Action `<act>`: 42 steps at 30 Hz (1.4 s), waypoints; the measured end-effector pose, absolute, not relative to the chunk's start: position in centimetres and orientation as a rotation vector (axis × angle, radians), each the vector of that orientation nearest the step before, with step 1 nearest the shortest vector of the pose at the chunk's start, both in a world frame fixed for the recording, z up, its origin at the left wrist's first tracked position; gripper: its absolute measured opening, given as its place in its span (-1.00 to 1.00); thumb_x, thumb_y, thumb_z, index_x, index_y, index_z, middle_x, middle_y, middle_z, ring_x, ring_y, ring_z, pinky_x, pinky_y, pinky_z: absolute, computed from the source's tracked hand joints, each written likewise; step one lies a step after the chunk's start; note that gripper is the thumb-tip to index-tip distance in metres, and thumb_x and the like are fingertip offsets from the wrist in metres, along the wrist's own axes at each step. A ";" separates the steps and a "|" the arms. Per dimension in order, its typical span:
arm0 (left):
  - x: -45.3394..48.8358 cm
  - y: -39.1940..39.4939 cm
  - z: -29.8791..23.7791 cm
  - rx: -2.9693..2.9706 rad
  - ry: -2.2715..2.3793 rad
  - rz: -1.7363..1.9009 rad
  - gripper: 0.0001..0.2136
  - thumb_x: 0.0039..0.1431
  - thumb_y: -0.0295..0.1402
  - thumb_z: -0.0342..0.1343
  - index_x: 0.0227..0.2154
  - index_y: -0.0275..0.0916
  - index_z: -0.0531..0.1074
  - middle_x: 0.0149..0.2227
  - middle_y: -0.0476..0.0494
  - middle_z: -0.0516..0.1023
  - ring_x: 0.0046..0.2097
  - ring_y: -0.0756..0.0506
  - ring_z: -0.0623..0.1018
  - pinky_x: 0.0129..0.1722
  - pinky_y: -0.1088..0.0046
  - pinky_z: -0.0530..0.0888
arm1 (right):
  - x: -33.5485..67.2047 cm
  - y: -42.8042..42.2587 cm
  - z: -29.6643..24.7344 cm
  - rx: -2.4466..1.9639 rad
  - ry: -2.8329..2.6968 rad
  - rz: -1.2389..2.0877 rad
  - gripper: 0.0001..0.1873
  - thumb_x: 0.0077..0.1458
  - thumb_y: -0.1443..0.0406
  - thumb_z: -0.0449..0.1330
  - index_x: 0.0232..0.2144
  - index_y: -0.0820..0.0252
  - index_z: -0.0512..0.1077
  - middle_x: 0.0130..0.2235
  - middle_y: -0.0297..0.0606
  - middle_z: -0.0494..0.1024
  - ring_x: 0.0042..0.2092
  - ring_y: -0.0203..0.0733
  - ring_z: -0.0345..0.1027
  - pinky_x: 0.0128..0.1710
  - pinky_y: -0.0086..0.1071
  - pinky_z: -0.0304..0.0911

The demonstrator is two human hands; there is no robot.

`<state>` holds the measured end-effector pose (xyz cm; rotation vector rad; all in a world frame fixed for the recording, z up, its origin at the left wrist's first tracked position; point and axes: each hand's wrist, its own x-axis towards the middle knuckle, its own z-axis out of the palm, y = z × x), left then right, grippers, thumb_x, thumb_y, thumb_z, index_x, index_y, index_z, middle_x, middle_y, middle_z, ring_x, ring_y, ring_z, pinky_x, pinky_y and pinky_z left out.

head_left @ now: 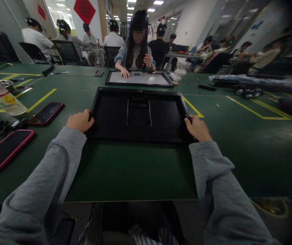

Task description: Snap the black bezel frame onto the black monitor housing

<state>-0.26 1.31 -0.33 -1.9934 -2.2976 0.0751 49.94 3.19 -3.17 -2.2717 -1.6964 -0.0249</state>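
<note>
A black monitor housing (110, 115), shaped like a shallow rectangular shell with a raised rim, lies in front of me on the green table. Two thin upright metal-looking strips and a dark recess show at its middle. My left hand (80, 121) grips its left edge, thumb over the rim. On the opposite edge my right hand (198, 128) holds on in the same way, thumb on top. The fingers under both edges are hidden.
Two phones with red (46, 113) and pink (6, 149) cases and a tilted drink bottle (6, 100) are at left. Across the green table (135, 170), a person with a screwdriver works on a flat panel (140, 79). Plastic-wrapped parts (248, 81) lie at right.
</note>
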 end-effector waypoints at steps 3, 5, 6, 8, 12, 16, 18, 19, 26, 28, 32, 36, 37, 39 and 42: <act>-0.3 1.3 -0.4 -1.996 -2.287 0.070 -0.45 0.22 -0.08 -0.21 0.18 -0.28 0.19 -0.05 -0.41 0.53 -0.05 -0.37 0.54 -0.13 0.12 0.44 | 50.0 3.2 -3.2 -2.271 -1.707 -0.012 -0.43 0.24 0.06 -0.08 0.11 0.36 0.31 -0.08 0.19 0.53 -0.05 0.21 0.42 -0.11 -0.08 0.27; -0.2 1.3 -0.4 -1.993 -2.287 0.078 -0.45 0.22 -0.07 -0.21 0.18 -0.28 0.19 -0.06 -0.41 0.53 -0.05 -0.37 0.54 -0.13 0.13 0.44 | 50.0 3.3 -3.3 -2.262 -1.720 0.002 -0.41 0.23 0.05 -0.08 0.11 0.38 0.30 -0.08 0.20 0.52 -0.05 0.23 0.42 -0.11 -0.06 0.27; -0.2 1.3 -0.4 -1.991 -2.290 0.086 -0.45 0.22 -0.07 -0.21 0.18 -0.28 0.18 -0.06 -0.40 0.53 -0.05 -0.36 0.54 -0.13 0.14 0.44 | 50.1 3.3 -3.3 -2.258 -1.725 0.010 -0.40 0.23 0.05 -0.08 0.11 0.38 0.29 -0.09 0.21 0.52 -0.05 0.24 0.42 -0.11 -0.06 0.27; -0.1 1.2 -0.3 -1.990 -2.295 0.098 -0.44 0.23 -0.07 -0.21 0.19 -0.29 0.17 -0.07 -0.40 0.54 -0.05 -0.35 0.54 -0.12 0.15 0.43 | 50.1 3.4 -3.5 -2.251 -1.730 0.018 -0.39 0.23 0.04 -0.07 0.12 0.39 0.28 -0.09 0.21 0.53 -0.06 0.24 0.42 -0.11 -0.05 0.27; 0.1 1.1 -0.3 -1.992 -2.286 0.100 -0.44 0.24 -0.09 -0.23 0.20 -0.31 0.15 -0.08 -0.42 0.54 -0.06 -0.35 0.55 -0.13 0.15 0.43 | 50.3 3.5 -3.7 -2.229 -1.747 0.013 -0.38 0.23 0.04 -0.07 0.13 0.42 0.26 -0.10 0.22 0.52 -0.06 0.25 0.43 -0.10 -0.04 0.27; 0.0 1.2 -0.3 -1.990 -2.291 0.116 -0.43 0.25 -0.08 -0.23 0.21 -0.31 0.14 -0.08 -0.42 0.54 -0.06 -0.35 0.55 -0.13 0.16 0.43 | 50.3 3.6 -3.8 -2.215 -1.747 0.022 -0.36 0.23 0.02 -0.08 0.13 0.42 0.25 -0.10 0.24 0.52 -0.07 0.24 0.43 -0.09 -0.04 0.27; 0.0 1.2 -0.4 -1.993 -2.294 0.119 -0.43 0.25 -0.08 -0.23 0.21 -0.32 0.13 -0.08 -0.43 0.53 -0.05 -0.35 0.54 -0.12 0.16 0.42 | 50.3 3.6 -3.8 -2.212 -1.749 0.019 -0.37 0.23 0.02 -0.08 0.12 0.42 0.25 -0.10 0.24 0.52 -0.07 0.24 0.43 -0.09 -0.05 0.27; 0.0 1.2 -0.4 -1.994 -2.294 0.119 -0.43 0.25 -0.09 -0.23 0.21 -0.32 0.13 -0.08 -0.43 0.53 -0.05 -0.35 0.54 -0.12 0.16 0.42 | 50.4 3.7 -3.8 -2.211 -1.751 0.016 -0.37 0.23 0.03 -0.07 0.12 0.42 0.25 -0.10 0.24 0.52 -0.07 0.24 0.43 -0.09 -0.05 0.27; 0.1 1.2 -0.4 -2.006 -2.287 0.122 -0.43 0.25 -0.09 -0.25 0.20 -0.34 0.14 -0.09 -0.46 0.53 -0.06 -0.37 0.54 -0.13 0.14 0.42 | 50.4 3.8 -4.0 -2.215 -1.758 0.018 -0.40 0.23 0.06 -0.05 0.12 0.42 0.25 -0.08 0.23 0.52 -0.05 0.22 0.43 -0.09 -0.06 0.28; 0.1 1.2 -0.4 -2.009 -2.288 0.126 -0.43 0.25 -0.08 -0.25 0.19 -0.34 0.15 -0.08 -0.46 0.54 -0.05 -0.37 0.54 -0.13 0.14 0.42 | 50.4 3.8 -4.0 -2.218 -1.747 0.014 -0.41 0.23 0.06 -0.04 0.12 0.41 0.25 -0.07 0.22 0.52 -0.04 0.22 0.43 -0.08 -0.06 0.28; 0.1 1.1 -0.3 -2.010 -2.289 0.127 -0.43 0.25 -0.08 -0.25 0.20 -0.34 0.13 -0.08 -0.45 0.54 -0.05 -0.36 0.54 -0.12 0.15 0.42 | 50.4 3.9 -4.0 -2.211 -1.752 0.024 -0.42 0.23 0.07 -0.04 0.10 0.43 0.26 -0.08 0.25 0.52 -0.04 0.23 0.43 -0.09 -0.05 0.28; 0.1 1.1 -0.3 -2.009 -2.287 0.130 -0.43 0.25 -0.08 -0.25 0.21 -0.34 0.13 -0.08 -0.45 0.54 -0.05 -0.36 0.54 -0.12 0.14 0.42 | 50.4 3.9 -4.0 -2.215 -1.752 0.026 -0.43 0.23 0.08 -0.03 0.10 0.42 0.26 -0.07 0.23 0.52 -0.04 0.22 0.43 -0.09 -0.07 0.28; 0.1 1.1 -0.3 -2.007 -2.288 0.133 -0.43 0.25 -0.08 -0.25 0.21 -0.34 0.14 -0.08 -0.44 0.53 -0.05 -0.36 0.54 -0.12 0.14 0.42 | 50.5 3.9 -4.0 -2.218 -1.751 0.022 -0.43 0.23 0.08 -0.03 0.11 0.42 0.25 -0.07 0.22 0.52 -0.04 0.21 0.43 -0.08 -0.07 0.28; 0.1 1.1 -0.2 -1.999 -2.290 0.137 -0.44 0.25 -0.08 -0.25 0.20 -0.33 0.15 -0.08 -0.43 0.53 -0.06 -0.36 0.55 -0.12 0.15 0.43 | 50.5 3.9 -4.0 -2.221 -1.754 0.014 -0.43 0.23 0.08 -0.03 0.10 0.42 0.25 -0.08 0.22 0.52 -0.04 0.21 0.43 -0.08 -0.07 0.28; 0.1 1.1 -0.2 -1.997 -2.290 0.136 -0.44 0.25 -0.07 -0.25 0.20 -0.32 0.14 -0.08 -0.43 0.53 -0.06 -0.35 0.55 -0.13 0.16 0.43 | 50.5 3.9 -4.0 -2.218 -1.759 0.009 -0.42 0.23 0.07 -0.04 0.10 0.42 0.25 -0.09 0.23 0.52 -0.04 0.22 0.43 -0.09 -0.07 0.28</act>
